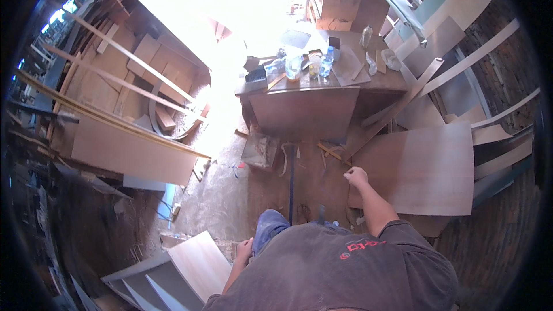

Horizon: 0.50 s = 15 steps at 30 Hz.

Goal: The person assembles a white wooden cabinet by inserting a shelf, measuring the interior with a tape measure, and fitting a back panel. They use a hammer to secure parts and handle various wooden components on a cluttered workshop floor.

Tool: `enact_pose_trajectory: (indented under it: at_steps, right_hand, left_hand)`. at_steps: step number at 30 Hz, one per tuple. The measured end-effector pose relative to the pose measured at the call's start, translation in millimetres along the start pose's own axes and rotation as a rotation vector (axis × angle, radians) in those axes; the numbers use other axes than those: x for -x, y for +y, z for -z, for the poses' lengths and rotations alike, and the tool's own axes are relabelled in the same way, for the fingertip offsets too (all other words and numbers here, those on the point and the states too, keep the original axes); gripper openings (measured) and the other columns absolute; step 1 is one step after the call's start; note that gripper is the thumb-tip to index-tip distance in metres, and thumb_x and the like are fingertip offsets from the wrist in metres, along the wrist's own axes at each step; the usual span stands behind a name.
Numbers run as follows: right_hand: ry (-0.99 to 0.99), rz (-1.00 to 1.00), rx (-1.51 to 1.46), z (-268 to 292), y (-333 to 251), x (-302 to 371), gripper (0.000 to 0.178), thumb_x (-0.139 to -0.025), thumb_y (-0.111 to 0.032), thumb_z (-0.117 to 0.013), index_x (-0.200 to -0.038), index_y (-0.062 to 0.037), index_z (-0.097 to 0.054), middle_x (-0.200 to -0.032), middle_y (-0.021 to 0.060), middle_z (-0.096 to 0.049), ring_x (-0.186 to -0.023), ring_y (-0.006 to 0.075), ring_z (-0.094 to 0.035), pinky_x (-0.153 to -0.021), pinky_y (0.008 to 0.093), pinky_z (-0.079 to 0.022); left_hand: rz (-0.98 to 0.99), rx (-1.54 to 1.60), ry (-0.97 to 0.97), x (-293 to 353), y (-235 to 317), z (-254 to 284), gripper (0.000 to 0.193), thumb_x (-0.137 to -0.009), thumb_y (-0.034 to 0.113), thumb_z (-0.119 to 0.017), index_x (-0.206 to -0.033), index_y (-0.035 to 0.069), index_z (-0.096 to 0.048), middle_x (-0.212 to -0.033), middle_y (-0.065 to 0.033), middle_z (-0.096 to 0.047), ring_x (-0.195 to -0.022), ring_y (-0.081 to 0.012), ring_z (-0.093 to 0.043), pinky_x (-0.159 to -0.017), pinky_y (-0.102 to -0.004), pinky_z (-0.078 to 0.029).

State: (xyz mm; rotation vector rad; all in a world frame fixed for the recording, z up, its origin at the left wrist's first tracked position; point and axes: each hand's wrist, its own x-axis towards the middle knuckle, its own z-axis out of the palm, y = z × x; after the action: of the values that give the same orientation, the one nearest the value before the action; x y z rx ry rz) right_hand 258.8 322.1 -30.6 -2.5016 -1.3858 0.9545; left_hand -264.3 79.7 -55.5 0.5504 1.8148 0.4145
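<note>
My right hand (355, 177) is stretched forward with its fingers curled closed; whether something small sits in them I cannot make out. It is beside the left edge of a large pale wooden panel (426, 170) that leans at the right. Just beyond the fingers lies a narrow yellow strip (333, 153). My left hand (244, 249) hangs low next to my blue-clad leg (271, 227), fingers curled in, their inside hidden. Close to it stands a light wood-faced board (199, 262).
Ahead, a cluttered workbench (377, 87) bears plastic bottles (326, 62), a jug (293, 68) and a dark box (256, 79). Under its front is a dusty bin (260, 151). Long boards (138, 147) lean at the left. Curved strips (466, 69) stack up at the right.
</note>
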Motion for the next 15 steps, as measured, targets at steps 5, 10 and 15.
enact_pose_trajectory:
  at_steps: [5,10,15]
  right_hand:
    - [0.101,0.012,-0.214,22,-94,-49,0.036,-0.080,-0.034,-0.077,-0.105,-0.0091,-0.073,-0.104,0.0117,-0.074,-0.099,0.0282,-0.070,-0.089,0.0388,-0.053]
    - [0.251,0.040,-0.332,51,-151,-105,0.034,-0.080,-0.029,-0.080,-0.104,-0.0061,-0.073,-0.099,0.0127,-0.074,-0.094,0.0247,-0.070,-0.086,0.0372,-0.054]
    - [0.372,0.242,-0.228,127,-218,-227,0.034,-0.080,-0.029,-0.076,-0.105,-0.0056,-0.071,-0.095,0.0136,-0.070,-0.093,0.0299,-0.066,-0.086,0.0419,-0.052]
  left_hand:
    - [-0.009,0.030,-0.018,-83,83,16,0.039,-0.092,0.040,-0.070,-0.109,0.005,-0.071,-0.078,-0.0010,-0.063,-0.064,-0.0109,-0.058,-0.047,-0.0266,-0.042]
    - [0.087,-0.031,0.051,-143,166,54,0.039,-0.090,0.038,-0.071,-0.110,0.005,-0.070,-0.082,-0.0027,-0.066,-0.063,-0.0121,-0.060,-0.046,-0.0270,-0.041]
    - [-0.019,0.103,0.261,-171,245,52,0.031,-0.091,0.033,-0.071,-0.105,0.005,-0.071,-0.085,-0.0038,-0.068,-0.062,-0.0107,-0.059,-0.051,-0.0270,-0.044]
